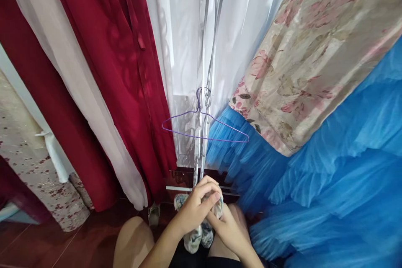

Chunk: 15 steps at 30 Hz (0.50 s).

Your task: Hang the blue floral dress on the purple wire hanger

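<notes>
Low in front of me, over my lap, my left hand and my right hand come together around a bunched patterned cloth. The cloth is whitish with blue and yellowish markings; its ends puff out below and to the left of my hands. Both hands have their fingers curled closed on it, the left lying partly over the right. Its full shape is hidden by my hands. Just beyond them, a thin purple wire hanger hangs bare from a white metal stand.
Red garments and a pale pink one hang on the left. White fabric hangs behind the stand. A floral dress and blue ruffled tulle fill the right. A shoe rests on the reddish tiled floor.
</notes>
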### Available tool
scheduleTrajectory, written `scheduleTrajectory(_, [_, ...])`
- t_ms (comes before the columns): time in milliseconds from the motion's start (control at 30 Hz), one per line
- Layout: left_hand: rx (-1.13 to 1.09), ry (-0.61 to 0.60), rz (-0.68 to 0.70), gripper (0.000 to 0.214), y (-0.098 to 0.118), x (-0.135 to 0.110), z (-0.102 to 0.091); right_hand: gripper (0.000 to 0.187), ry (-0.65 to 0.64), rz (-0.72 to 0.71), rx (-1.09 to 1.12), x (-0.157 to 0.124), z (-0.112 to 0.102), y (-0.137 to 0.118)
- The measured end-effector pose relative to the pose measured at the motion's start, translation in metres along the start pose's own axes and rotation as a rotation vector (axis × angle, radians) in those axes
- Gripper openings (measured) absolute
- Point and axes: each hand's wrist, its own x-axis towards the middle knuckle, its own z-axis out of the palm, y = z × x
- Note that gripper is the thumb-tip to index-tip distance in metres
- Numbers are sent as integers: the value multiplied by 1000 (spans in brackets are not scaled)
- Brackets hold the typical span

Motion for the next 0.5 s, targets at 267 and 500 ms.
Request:
scheduleTrajectory(267, [101,-362,-339,39,-54,-31,-18,38,93,110,214,-7,-41,21])
scheduleTrajectory(500, [509,-195,-317,38,-83,-42,-48,25,231,-158,-174,19,-147,-17])
